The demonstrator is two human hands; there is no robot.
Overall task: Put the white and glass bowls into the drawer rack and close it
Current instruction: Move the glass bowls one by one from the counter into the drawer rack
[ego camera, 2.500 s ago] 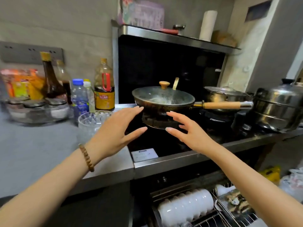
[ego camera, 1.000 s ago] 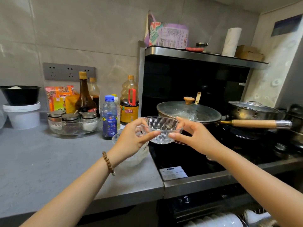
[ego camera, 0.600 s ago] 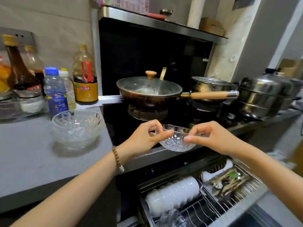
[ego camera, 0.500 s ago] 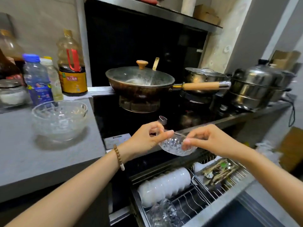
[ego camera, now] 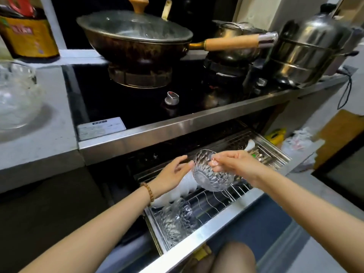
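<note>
Your right hand [ego camera: 234,166] pinches the glass bowl [ego camera: 208,174] by its rim, tipped on edge, likely to slot into the open drawer rack [ego camera: 216,201] below. Your left hand [ego camera: 171,176], fingers loosely spread, guards its left side above the white bowls [ego camera: 183,189].

Covered, cropped or unreadable
Mostly covered by the left hand [ego camera: 171,178] and the held glass bowl [ego camera: 210,174]: white bowls [ego camera: 171,196] in the drawer rack [ego camera: 216,201]. Blurred together at the rack's front, count unclear: racked glass bowls [ego camera: 177,219]. Cropped by the left edge: large glass bowl [ego camera: 15,95]; by the top edge: oil bottle [ego camera: 29,36], wok lid knob [ego camera: 138,3]. Too small to read: stove label [ego camera: 101,128].
</note>
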